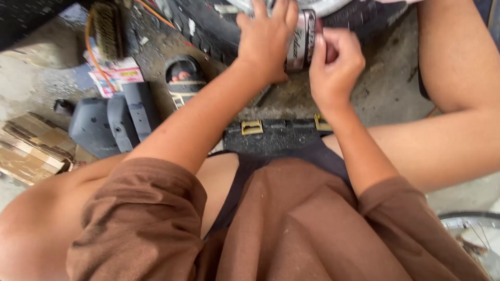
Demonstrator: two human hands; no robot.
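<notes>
We grip a silver-and-dark labelled can at the far centre — left hand wrapped over it, right hand pinching its right edge. A pink-and-white package lies far left on the floor.

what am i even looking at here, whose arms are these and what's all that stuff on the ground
This is one picture from a camera worn on a person's head, looking straight down, so the arms are the wearer's own. You see a brown shirt and bare knees at the sides; the person seems to sit low over a rough concrete floor.

The left hand lies flat over a silver and black can-shaped container, and the right hand pinches at its side. The container sits against a black tyre.

On the floor to the left: a foot in a sandal, dark grey plastic covers, a wire brush, printed paper and wooden pieces. A spoked wheel rim shows at the lower right.
</notes>
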